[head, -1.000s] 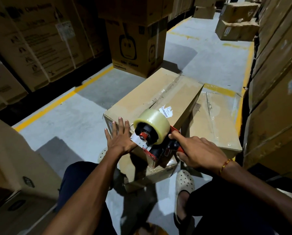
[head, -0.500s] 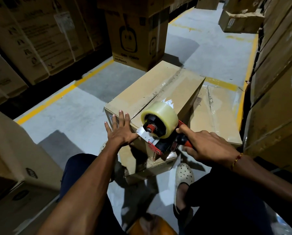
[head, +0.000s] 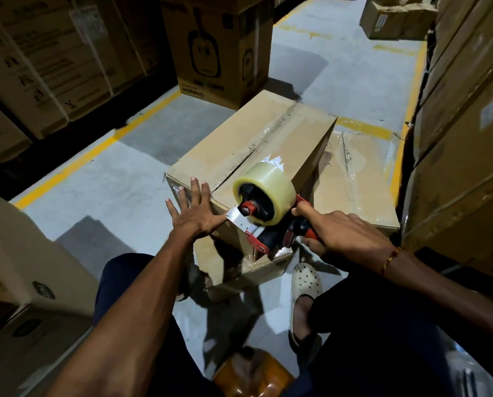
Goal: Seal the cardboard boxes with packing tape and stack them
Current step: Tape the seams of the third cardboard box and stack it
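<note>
Head view is showing a person crouching over a cardboard box [head: 268, 144] that is sitting on the grey floor [head: 119, 179], with a second taped box [head: 357, 179] lying just beside it on the right. The left hand [head: 195, 216] is lying flat with fingers spread straight, its grip released, pressing on the near top edge of the box beside the centre seam. The right hand [head: 342, 236] is grasping the handle of a red tape dispenser [head: 271, 233], fingers curled round it, index finger lying along the frame. The dispenser is carrying a roll of clear packing tape [head: 263, 193] and is sitting at the box's near top corner, its front plate touching the cardboard next to the left thumb. A gold bracelet [head: 389, 260] is circling the right wrist. Tall stacked cartons [head: 465, 138] are lining the right side.
</note>
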The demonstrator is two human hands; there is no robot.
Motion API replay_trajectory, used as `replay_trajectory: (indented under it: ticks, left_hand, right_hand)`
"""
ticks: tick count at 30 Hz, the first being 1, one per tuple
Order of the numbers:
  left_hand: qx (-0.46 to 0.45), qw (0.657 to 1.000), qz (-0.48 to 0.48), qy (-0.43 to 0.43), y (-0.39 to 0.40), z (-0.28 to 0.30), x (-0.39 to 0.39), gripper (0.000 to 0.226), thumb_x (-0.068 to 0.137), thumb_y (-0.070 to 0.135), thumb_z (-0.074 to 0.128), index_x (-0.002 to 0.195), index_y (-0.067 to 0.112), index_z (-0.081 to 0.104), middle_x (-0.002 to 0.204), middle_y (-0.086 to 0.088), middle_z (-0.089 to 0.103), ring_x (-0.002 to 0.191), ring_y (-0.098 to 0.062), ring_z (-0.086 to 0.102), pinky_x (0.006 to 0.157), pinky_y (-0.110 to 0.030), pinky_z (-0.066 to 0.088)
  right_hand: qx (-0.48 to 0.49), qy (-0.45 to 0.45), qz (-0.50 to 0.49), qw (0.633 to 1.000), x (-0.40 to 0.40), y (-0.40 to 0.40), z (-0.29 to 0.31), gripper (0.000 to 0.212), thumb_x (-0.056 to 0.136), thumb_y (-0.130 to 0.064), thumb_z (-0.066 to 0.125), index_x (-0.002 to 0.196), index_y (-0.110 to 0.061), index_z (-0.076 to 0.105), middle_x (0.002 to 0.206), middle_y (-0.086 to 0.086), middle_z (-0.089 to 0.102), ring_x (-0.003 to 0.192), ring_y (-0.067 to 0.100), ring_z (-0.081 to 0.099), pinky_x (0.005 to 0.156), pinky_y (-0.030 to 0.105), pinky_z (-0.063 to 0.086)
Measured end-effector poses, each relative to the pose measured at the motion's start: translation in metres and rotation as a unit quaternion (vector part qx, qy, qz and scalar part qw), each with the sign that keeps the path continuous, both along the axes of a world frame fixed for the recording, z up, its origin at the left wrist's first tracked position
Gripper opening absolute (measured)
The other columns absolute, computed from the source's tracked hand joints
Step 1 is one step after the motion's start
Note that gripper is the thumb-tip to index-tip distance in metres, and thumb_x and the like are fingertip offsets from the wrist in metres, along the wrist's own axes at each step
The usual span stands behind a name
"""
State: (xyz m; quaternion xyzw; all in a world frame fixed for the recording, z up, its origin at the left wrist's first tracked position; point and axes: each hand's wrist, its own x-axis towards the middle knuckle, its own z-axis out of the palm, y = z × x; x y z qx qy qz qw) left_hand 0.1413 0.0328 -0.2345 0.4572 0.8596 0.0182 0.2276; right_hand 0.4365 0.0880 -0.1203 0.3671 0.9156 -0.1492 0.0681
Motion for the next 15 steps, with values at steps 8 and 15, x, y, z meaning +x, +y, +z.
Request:
replay_trajectory:
  ticks: [8,15]
  left_hand:
    - [0.006,1.000,-0.001,-0.017,0.003,0.008,-0.007,0.099,0.088,0.081,0.038,0.161,0.027,-0.003,0.165,0.000,-0.026,0.152,-0.036,-0.020,0.117,-0.062,-0.013]
    - [0.207,0.918,0.088,-0.326,-0.001,0.071,0.018,0.079,0.090,0.082,0.032,0.117,0.017,0.069,0.110,-0.006,0.068,0.102,-0.022,0.066,0.093,-0.040,0.050]
  right_hand:
    - [0.008,0.010,-0.001,1.000,-0.002,-0.002,-0.008,0.052,0.097,-0.032,0.054,0.136,-0.044,0.023,0.098,0.007,0.067,0.081,0.036,0.055,0.074,0.045,0.050]
    - [0.004,0.014,-0.009,1.000,-0.001,-0.003,-0.011,0.054,0.097,-0.033,0.056,0.136,-0.046,0.021,0.103,0.007,0.069,0.082,0.034,0.058,0.076,0.046,0.053]
